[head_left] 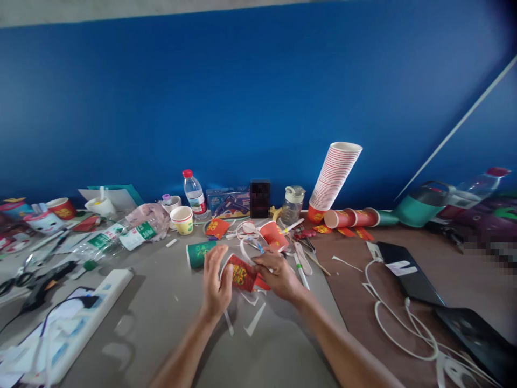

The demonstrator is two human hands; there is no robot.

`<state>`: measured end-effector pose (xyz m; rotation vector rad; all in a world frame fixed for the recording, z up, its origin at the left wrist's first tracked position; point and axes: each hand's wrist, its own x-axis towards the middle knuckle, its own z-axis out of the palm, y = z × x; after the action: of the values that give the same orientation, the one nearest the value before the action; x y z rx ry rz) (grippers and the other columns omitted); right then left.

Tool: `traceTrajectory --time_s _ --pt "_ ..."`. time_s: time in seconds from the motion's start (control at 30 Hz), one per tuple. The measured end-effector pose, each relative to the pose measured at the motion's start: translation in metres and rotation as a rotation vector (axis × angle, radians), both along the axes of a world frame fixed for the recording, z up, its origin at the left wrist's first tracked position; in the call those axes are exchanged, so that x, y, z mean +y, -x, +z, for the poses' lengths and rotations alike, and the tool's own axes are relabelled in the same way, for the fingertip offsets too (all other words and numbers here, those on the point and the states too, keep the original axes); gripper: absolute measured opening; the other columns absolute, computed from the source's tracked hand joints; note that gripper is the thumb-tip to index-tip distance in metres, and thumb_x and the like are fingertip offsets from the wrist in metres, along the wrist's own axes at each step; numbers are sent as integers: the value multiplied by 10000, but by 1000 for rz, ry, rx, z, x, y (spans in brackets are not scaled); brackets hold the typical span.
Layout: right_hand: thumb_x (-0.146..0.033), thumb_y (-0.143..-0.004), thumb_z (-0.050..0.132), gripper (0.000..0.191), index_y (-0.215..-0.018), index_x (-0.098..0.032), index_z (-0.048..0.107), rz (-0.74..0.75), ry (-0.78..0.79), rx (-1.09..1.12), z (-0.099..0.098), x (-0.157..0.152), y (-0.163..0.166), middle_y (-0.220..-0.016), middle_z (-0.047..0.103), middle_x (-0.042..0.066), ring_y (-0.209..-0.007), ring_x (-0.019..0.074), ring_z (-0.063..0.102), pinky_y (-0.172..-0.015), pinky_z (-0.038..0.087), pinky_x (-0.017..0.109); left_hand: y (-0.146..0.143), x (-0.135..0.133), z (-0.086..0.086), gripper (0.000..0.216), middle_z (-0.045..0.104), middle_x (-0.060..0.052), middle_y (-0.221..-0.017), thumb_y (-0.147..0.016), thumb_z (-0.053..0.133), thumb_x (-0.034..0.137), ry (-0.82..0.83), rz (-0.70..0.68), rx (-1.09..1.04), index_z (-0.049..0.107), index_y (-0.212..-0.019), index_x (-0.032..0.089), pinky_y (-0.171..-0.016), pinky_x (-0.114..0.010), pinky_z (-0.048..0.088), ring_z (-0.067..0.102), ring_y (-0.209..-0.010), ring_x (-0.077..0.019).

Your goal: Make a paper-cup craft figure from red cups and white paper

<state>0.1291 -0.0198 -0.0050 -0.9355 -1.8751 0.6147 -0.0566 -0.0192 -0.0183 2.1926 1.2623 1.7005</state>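
Observation:
Both of my hands hold a cut-open red paper cup piece (242, 274) with gold print, low over the grey mat (161, 307). My left hand (216, 283) grips its left edge, fingers curled around the white rim. My right hand (277, 274) pinches its right side. White paper strips (255, 319) lie just under my hands. A green paper cup (197, 253) lies on its side right behind my left hand. Another cut red cup (272, 234) lies behind my right hand.
A tall leaning stack of red cups (333, 180) stands at the back, with two more red cups (351, 217) lying beside it. A water bottle (194, 195), glue gun box (226, 202), power strip (91, 318), scissors (18, 277), phone (407, 272) and white cable (398, 328) surround the mat.

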Motion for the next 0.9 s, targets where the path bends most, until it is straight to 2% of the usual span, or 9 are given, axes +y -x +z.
traceTrajectory --time_s 0.1,0.17,0.3,0.4,0.5,0.63,0.8,0.9 --pt "-199 -904 483 190 -915 -223 671 -102 -204 -93 -8 0 6 -719 709 16 -633 158 598 -866 409 387 -6 -4 -1 398 574 -106 -1149 -897 461 169 -28 -27 85 497 -1285 247 -921 -407 464 532 -1095 -222" --pt "-180 -911 469 200 -977 -221 653 -148 -287 -131 -15 -1 10 -754 724 21 -628 156 614 -897 401 402 -10 -5 -3 453 581 -102 -1147 -889 465 139 -42 -58 159 466 -1323 268 -933 -418 455 538 -1086 -220" --pt "-168 -924 453 194 -934 -213 641 -220 -315 -167 -20 -3 14 -712 708 13 -599 140 618 -895 408 382 -13 -3 -7 555 596 -97 -1170 -876 456 88 -83 -86 253 381 -1391 280 -978 -450 416 532 -1114 -221" --pt "-179 -933 442 195 -919 -206 635 -265 -340 -184 -19 -4 15 -675 686 6 -582 133 603 -896 399 375 -13 -3 -8 554 589 -97 -1190 -868 453 65 -100 -90 267 400 -1378 273 -999 -462 399 522 -1139 -221" --pt "-187 -939 431 205 -929 -202 635 -304 -364 -215 -16 -5 14 -637 660 -3 -565 132 580 -888 387 374 -13 -5 -7 476 605 -91 -1148 -865 463 69 -100 -101 251 480 -1304 251 -997 -455 403 537 -1113 -215" --pt "-194 -945 432 206 -909 -197 635 -322 -383 -260 -13 -6 14 -625 639 -9 -562 126 560 -874 370 360 -15 -7 -4 265 632 -71 -1027 -862 498 109 -70 -94 196 591 -1084 221 -964 -449 426 556 -1037 -212" --pt "-172 -938 445 191 -924 -193 634 -327 -451 -301 -10 -8 16 -607 637 -13 -563 124 558 -871 348 342 -16 -8 -2 67 626 -46 -914 -844 549 154 -31 -67 136 565 -879 209 -916 -430 453 576 -913 -193" --pt "-187 -933 468 191 -842 -198 636 -347 -476 -316 -9 -9 16 -612 653 -10 -574 120 563 -882 331 336 -13 -7 1 73 609 -28 -870 -844 544 143 -66 -56 129 549 -826 213 -944 -438 434 573 -883 -183"
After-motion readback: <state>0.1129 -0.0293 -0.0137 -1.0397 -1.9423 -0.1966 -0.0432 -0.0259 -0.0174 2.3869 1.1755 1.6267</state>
